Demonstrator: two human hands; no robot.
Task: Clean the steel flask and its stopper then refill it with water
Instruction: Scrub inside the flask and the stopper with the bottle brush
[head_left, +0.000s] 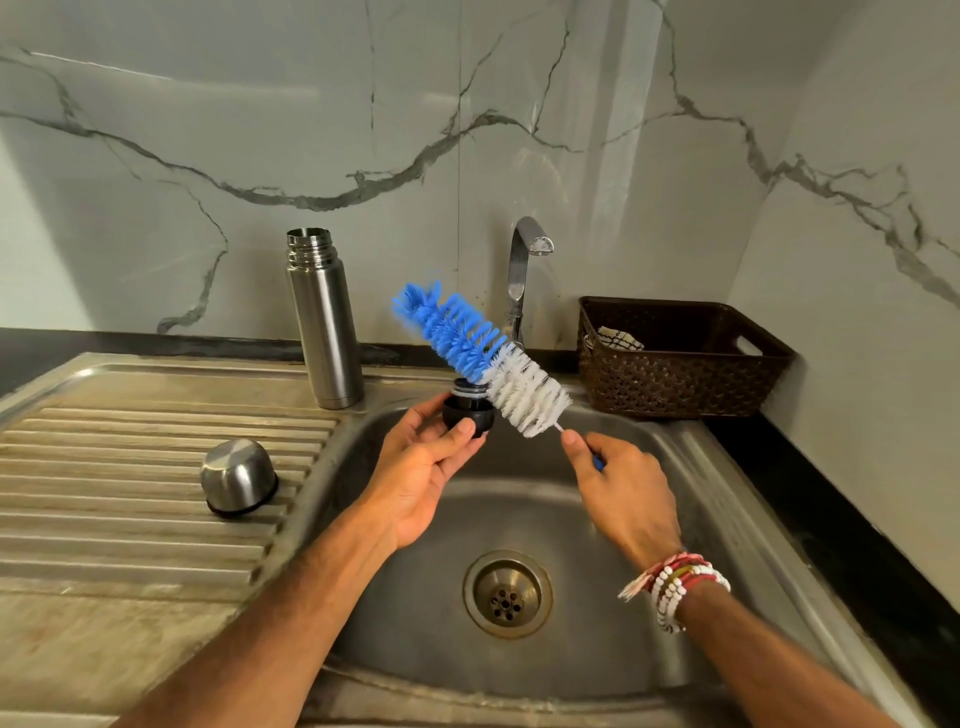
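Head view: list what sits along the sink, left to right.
cup → flask → stopper in the left hand → tap → basket. The brush crosses stopper and tap, so it is left out.

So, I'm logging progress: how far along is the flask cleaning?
Done: flask stands open, steel cup off on the drainboard. In hand: left hand holds the stopper, right hand holds the brush against it. Left: refilling; whether the flask is scrubbed, I cannot tell.
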